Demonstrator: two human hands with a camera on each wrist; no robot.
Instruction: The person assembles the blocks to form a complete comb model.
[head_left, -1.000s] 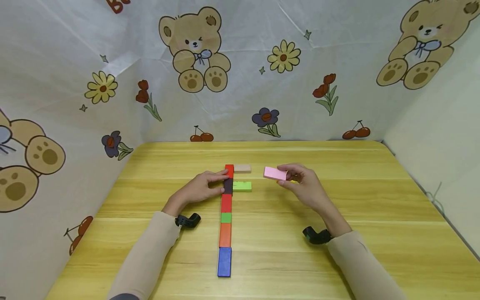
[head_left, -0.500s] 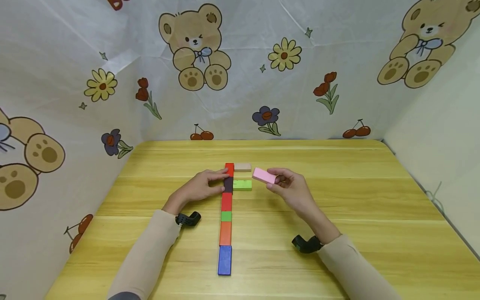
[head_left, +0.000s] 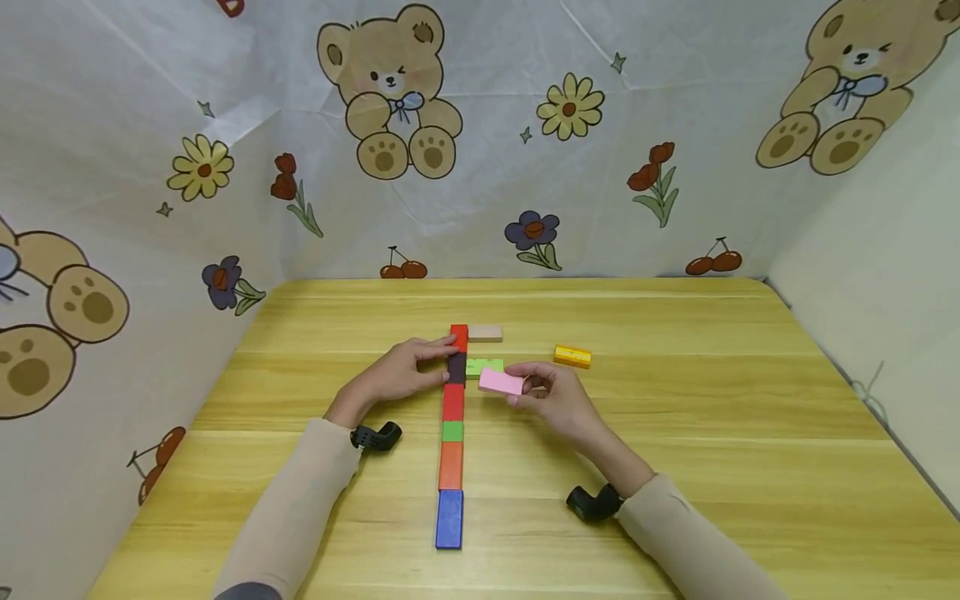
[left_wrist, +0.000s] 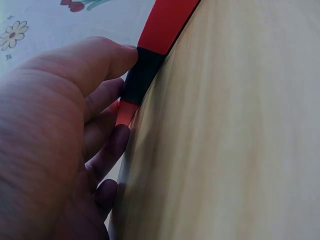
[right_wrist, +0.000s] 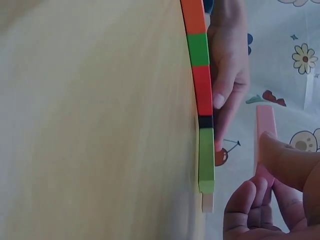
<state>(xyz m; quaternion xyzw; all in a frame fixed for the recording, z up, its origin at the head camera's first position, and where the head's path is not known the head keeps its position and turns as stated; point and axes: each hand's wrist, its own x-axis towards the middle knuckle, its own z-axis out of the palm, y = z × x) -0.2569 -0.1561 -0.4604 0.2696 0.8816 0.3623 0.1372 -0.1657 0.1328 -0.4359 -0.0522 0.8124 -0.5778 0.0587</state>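
A pink block point(head_left: 500, 382) is pinched between the thumb and fingers of my right hand point(head_left: 562, 400), its free end pointing left. It overlaps the near edge of the light green block point(head_left: 480, 366) in the head view. My left hand point(head_left: 401, 371) rests against the left side of the block row, with fingertips at the far red block point(head_left: 459, 331) and the thumb at the dark block point(left_wrist: 142, 75). Nearer in that row come a red block point(head_left: 453, 402), a small green one, an orange block point(head_left: 451, 465) and a blue block point(head_left: 449, 519).
A beige block point(head_left: 486, 334) sticks out rightward from the row's far end. Beyond my right hand lies a yellow block point(head_left: 572, 357). A cloth printed with bears and flowers point(head_left: 480, 167) hangs behind the wooden table point(head_left: 712, 375).
My right hand has brought the pink block left and toward me, from beside the yellow block to the light green one. The yellow block has come into full view. My left hand stays put.
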